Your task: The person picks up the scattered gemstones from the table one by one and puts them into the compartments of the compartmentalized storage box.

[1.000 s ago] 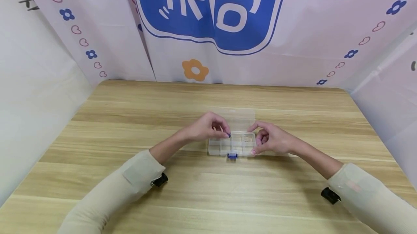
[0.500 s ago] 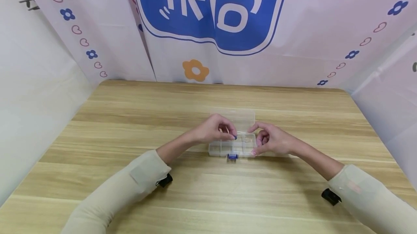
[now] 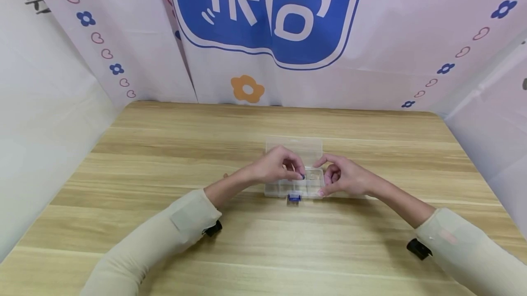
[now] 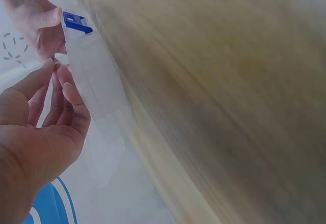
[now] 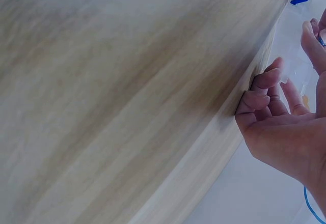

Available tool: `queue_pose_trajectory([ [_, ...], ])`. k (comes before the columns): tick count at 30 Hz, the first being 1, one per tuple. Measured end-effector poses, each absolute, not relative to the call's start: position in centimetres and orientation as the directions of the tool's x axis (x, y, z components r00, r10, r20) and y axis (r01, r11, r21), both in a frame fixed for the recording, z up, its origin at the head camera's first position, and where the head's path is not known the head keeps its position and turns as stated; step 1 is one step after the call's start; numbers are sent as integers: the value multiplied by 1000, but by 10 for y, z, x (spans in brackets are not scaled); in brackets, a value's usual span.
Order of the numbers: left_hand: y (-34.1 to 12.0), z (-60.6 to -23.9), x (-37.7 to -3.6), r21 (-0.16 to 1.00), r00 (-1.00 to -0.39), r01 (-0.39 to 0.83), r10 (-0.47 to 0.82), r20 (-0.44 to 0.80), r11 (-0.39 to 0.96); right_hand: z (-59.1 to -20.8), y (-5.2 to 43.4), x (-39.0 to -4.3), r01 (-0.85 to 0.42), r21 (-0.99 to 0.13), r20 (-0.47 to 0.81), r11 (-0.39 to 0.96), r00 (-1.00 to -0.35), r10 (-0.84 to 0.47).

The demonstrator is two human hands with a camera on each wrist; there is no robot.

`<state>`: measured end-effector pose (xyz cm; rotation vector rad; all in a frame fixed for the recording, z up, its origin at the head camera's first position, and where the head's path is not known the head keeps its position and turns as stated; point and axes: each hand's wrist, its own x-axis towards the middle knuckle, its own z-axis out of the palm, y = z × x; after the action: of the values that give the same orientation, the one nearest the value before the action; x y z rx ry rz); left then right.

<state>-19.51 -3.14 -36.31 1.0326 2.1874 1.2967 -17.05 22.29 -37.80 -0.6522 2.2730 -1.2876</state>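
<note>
Resting at table centre, the clear plastic compartment box (image 3: 293, 186) lies with its lid open toward 12 o'clock. The left hand (image 3: 276, 169) pinches a small dark blue piece (image 3: 302, 176) over a middle compartment. The right hand (image 3: 343, 176) grips the box's 3 o'clock end, fingers curled. Only the left wrist view shows the blue latch (image 4: 76, 23) up close; the right wrist view shows curled fingers (image 5: 262, 89) against the light wooden table (image 3: 164, 149). Bare tabletop surrounds the box on every side.
</note>
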Motion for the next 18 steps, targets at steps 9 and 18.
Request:
queue_pose_trajectory([
  [9,-24,-365,-193,878,-665,349,746,-14,328,-378,223,-170,-173,-872,-157,458,-786,-597],
  [18,-18,-365,-193,857,-642,406,766,22,316,-378,223,-170,-176,-874,-156,453,-782,-604],
])
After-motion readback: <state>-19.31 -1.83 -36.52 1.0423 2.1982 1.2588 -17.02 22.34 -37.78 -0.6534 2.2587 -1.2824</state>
